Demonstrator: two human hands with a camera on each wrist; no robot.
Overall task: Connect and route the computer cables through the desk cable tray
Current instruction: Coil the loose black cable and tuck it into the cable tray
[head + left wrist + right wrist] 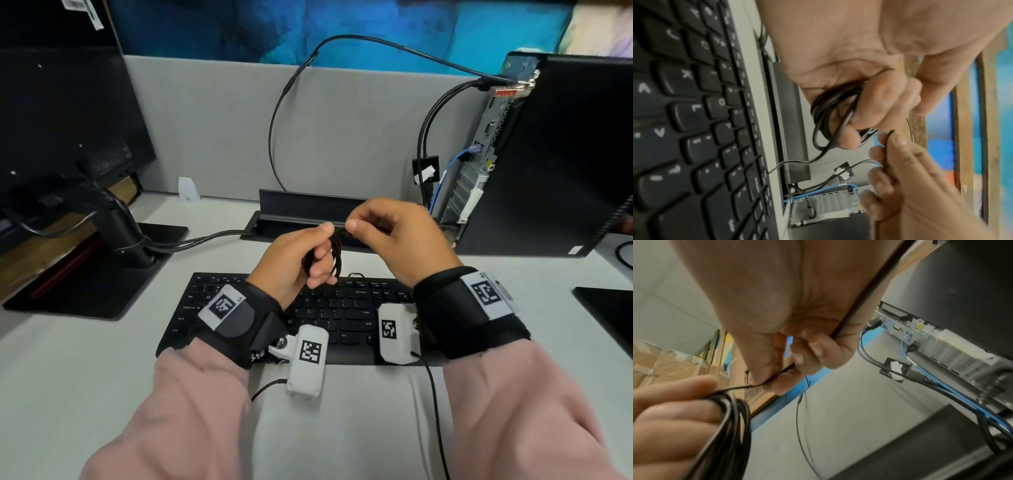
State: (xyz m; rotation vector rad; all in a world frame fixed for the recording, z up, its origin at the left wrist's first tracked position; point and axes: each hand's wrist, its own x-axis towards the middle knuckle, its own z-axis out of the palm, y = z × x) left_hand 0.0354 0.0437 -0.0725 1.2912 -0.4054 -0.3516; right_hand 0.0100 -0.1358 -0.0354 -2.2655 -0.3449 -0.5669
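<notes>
My left hand (310, 255) grips a coil of thin black cable (334, 255) above the keyboard (342, 308). The coil (828, 113) loops around the curled fingers, and one strand trails from it to the keyboard's back edge. My right hand (383, 226) pinches a strand of the same cable (777, 378) between thumb and fingers, just right of the coil (729, 418). Both hands hover in front of the black desk cable tray (301, 209), whose lid stands open. The cable's plug is not visible.
A black computer tower (548, 154) stands at the right with black and blue cables (442, 171) plugged into its back. A monitor on its stand (126, 233) sits at the left, its cables running into the tray. A grey partition (222, 120) backs the desk.
</notes>
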